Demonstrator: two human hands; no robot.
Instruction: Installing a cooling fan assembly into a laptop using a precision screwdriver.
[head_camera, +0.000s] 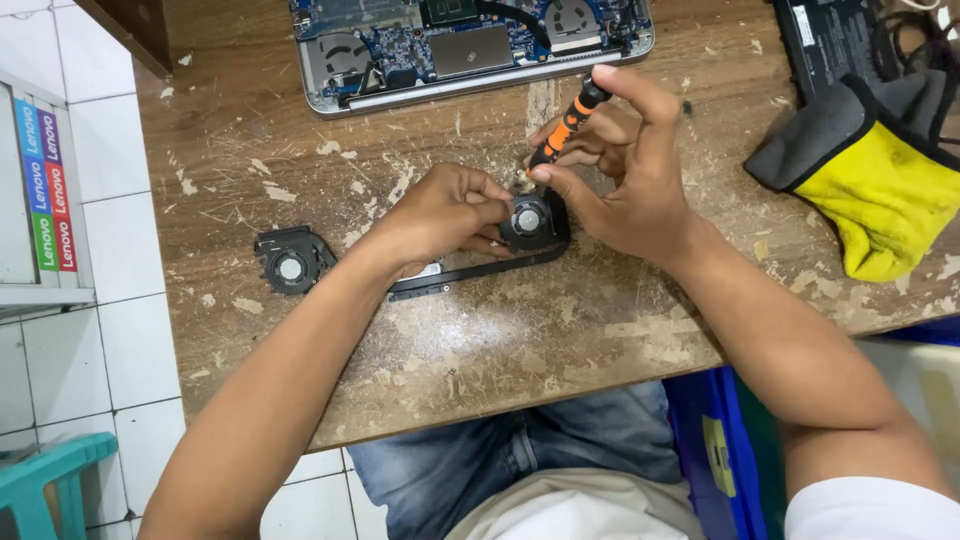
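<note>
The left hand (445, 212) pinches the small round black plastic cooling fan (530, 222) on its stiff flat black heat pipe (470, 272); just beside it, the right hand (615, 160) grips a slim orange-and-black screwdriver (567, 124) fingers closed. The fan looks light and fragile, best held by its rim.

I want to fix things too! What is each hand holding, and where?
The right hand grips an orange-and-black screwdriver by its handle. The left hand pinches the edge of a small black laptop fan.
</note>
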